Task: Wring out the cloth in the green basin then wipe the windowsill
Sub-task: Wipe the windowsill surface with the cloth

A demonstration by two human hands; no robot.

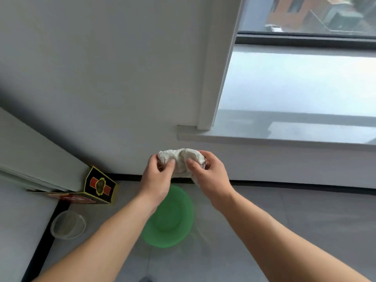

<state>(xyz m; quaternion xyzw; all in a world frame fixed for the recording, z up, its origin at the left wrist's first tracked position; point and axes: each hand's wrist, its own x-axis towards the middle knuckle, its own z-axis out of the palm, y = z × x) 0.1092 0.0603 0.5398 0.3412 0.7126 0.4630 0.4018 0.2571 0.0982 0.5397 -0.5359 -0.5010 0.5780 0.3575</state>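
A crumpled white cloth (181, 159) is bunched up between both hands, held in the air above the green basin (173, 220) on the floor. My left hand (157, 180) grips its left end and my right hand (209, 178) grips its right end, thumbs pressed on the front. The basin sits below my wrists, partly hidden by my left forearm. The grey windowsill (284, 127) runs to the upper right, its front edge just above and to the right of the cloth.
A black, yellow and red carton (97, 188) lies on the floor at the left by a white panel. A clear plastic container (68, 224) stands near it. The grey wall (122, 78) is straight ahead, the window pane (305, 13) above the sill.
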